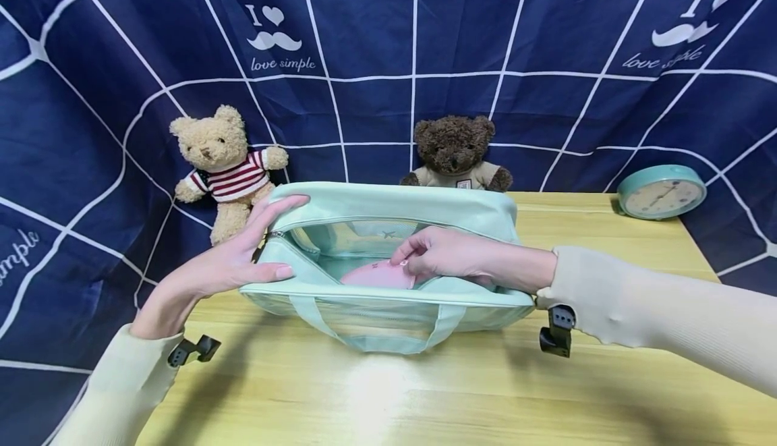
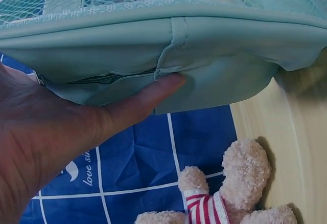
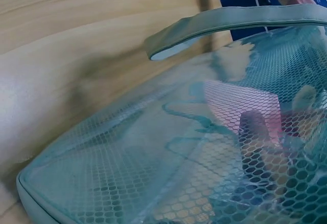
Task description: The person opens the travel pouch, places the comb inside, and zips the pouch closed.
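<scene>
A mint-green travel bag with mesh windows (image 1: 379, 200) stands on the table with its top unzipped and gaping. My left hand (image 1: 224, 260) holds its left end, thumb on the front edge and fingers over the back edge. In the left wrist view the thumb (image 2: 138, 98) lies along the bag's outer end. Inside the opening is a pink pouch-like item (image 1: 373, 275) with small dark print. My right hand (image 1: 446, 254) reaches in and pinches its right side between thumb and fingers. Through the mesh, the right wrist view shows the same pink item (image 3: 230, 101).
A light teddy bear in a striped shirt (image 1: 233, 179) sits behind the bag at the left. Behind the bag's middle sits a dark brown bear (image 1: 455, 142). A green round clock (image 1: 662, 193) stands at the right on the wooden table (image 1: 485, 392). Blue checked cloth (image 1: 370, 34) hangs behind.
</scene>
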`<action>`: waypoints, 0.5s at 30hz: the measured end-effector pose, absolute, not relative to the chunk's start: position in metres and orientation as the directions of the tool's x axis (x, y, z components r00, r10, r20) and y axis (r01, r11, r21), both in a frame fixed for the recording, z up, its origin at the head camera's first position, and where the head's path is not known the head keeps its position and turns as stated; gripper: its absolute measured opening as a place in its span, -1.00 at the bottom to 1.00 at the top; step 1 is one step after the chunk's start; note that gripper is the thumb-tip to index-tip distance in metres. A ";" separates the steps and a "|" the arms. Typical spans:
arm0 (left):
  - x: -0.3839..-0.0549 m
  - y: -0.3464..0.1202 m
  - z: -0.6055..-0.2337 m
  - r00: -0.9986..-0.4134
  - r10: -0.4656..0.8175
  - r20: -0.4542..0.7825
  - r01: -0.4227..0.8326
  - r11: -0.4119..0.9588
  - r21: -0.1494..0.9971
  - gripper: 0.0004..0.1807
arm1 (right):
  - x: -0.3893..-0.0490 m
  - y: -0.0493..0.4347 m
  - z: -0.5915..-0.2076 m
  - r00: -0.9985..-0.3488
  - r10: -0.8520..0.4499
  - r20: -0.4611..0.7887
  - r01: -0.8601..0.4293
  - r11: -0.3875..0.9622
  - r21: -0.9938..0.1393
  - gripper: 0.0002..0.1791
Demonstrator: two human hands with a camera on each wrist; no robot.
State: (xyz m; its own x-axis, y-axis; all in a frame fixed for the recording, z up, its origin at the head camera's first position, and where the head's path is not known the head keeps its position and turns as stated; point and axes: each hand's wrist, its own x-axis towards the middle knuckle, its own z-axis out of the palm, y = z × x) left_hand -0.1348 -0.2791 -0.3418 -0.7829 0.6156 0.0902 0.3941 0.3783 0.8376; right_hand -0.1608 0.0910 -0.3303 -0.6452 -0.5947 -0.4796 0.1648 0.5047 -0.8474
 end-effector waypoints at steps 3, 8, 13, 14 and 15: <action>-0.136 -0.279 -0.342 -0.780 0.617 0.102 0.409 0.380 0.829 0.03 | -0.161 0.092 -0.331 -0.643 -0.589 -0.489 0.178 0.507 -0.844 -0.56; -0.135 -0.280 -0.343 -0.781 0.614 0.114 0.426 0.390 0.817 0.04 | -0.161 0.092 -0.333 -0.641 -0.588 -0.494 0.177 0.513 -0.840 -0.49; -0.135 -0.281 -0.343 -0.778 0.616 0.123 0.437 0.391 0.810 0.03 | -0.161 0.093 -0.334 -0.625 -0.598 -0.501 0.167 0.525 -0.835 -0.47; -0.135 -0.281 -0.343 -0.778 0.616 0.123 0.438 0.392 0.809 0.03 | -0.161 0.093 -0.335 -0.623 -0.599 -0.503 0.165 0.528 -0.833 -0.46; -0.135 -0.281 -0.343 -0.777 0.617 0.125 0.441 0.391 0.808 0.03 | -0.161 0.093 -0.335 -0.622 -0.600 -0.503 0.160 0.531 -0.832 -0.45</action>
